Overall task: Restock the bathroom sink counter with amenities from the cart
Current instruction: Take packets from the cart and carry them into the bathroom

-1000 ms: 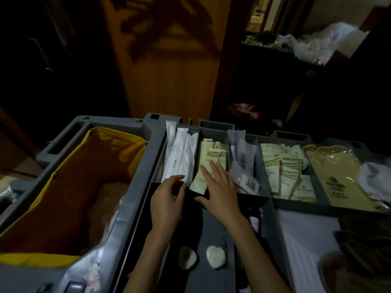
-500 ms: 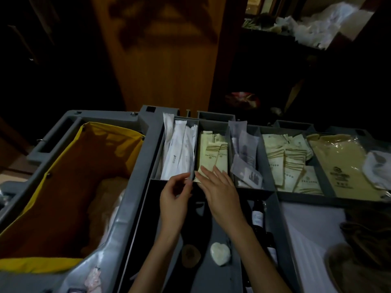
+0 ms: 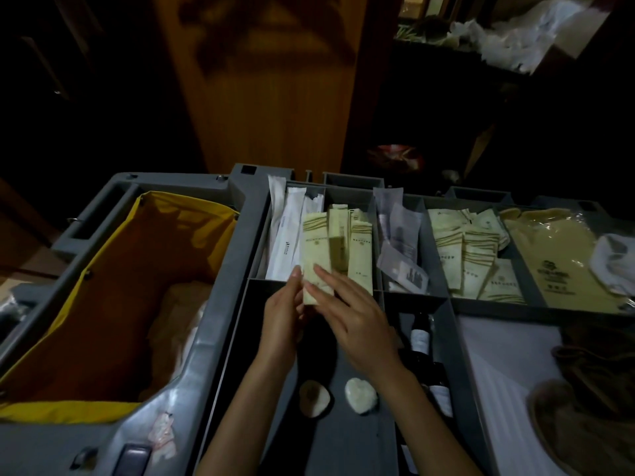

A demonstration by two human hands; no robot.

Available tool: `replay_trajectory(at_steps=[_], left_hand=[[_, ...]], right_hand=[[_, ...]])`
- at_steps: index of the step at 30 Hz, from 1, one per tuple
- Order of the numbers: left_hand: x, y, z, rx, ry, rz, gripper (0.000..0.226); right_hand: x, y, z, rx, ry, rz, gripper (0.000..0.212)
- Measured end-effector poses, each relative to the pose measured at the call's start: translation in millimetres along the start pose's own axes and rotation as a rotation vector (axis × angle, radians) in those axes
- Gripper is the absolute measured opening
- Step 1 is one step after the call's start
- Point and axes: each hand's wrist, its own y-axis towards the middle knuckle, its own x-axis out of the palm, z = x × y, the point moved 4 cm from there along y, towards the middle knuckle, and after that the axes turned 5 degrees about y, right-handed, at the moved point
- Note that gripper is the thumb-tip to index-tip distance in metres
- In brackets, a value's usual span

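Our left hand point(image 3: 283, 304) pinches the cream packet point(image 3: 314, 249) by its lower end. Our right hand point(image 3: 354, 317) lays straight fingers across it.

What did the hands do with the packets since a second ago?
The left hand moved right from the white packets and now holds a cream packet, drawn part way out of its compartment toward the person. The right hand slid back and rests straight fingers on that packet. The white packets, the pale soap and the bottles stayed put.
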Motion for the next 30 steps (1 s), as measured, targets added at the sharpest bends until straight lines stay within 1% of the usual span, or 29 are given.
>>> replay_trajectory(at_steps=[4, 8, 10, 12, 14, 15, 17, 19, 22, 25, 27, 30], left_hand=[[-13, 0, 3, -0.029, -0.022, 0.126, 0.028], [-20, 4, 2, -0.006, -0.037, 0.152, 0.016], [-21, 6, 2, 0.019, -0.020, 0.168, 0.011], [-21, 7, 1, 0.040, -0.008, 0.168, 0.010], [-20, 8, 0, 0.046, 0.016, 0.164, 0.010], [-19, 8, -1, 0.047, 0.026, 0.167, 0.010], [-19, 8, -2, 0.052, 0.044, 0.177, 0.008], [-19, 8, -3, 0.058, 0.065, 0.179, 0.007], [-20, 10, -5, 0.070, 0.095, 0.189, 0.008], [-22, 12, -9, 0.068, 0.132, 0.195, 0.009], [-21, 12, -10, 0.062, 0.149, 0.176, 0.007], [-17, 12, -11, 0.066, 0.156, 0.135, 0.008]], right_hand=[[8, -2, -1, -0.095, 0.057, -0.049, 0.029], [6, -4, -2, -0.093, 0.104, -0.031, 0.021], [-2, -3, -3, -0.039, 0.138, 0.027, 0.024], [-11, 3, 3, 0.061, 0.108, 0.123, 0.027], [-20, 14, 18, 0.235, 0.038, 0.210, 0.032], [-23, 19, 27, 0.335, 0.007, 0.217, 0.033], [-22, 30, 44, 0.509, -0.073, 0.131, 0.029], [-17, 37, 55, 0.640, -0.185, -0.022, 0.035], [-8, 47, 53, 0.740, -0.336, -0.177, 0.048], [3, 50, 48, 0.828, -0.396, -0.297, 0.057], [7, 49, 47, 0.890, -0.394, -0.324, 0.061], [8, 46, 50, 0.876, -0.365, -0.202, 0.056]])
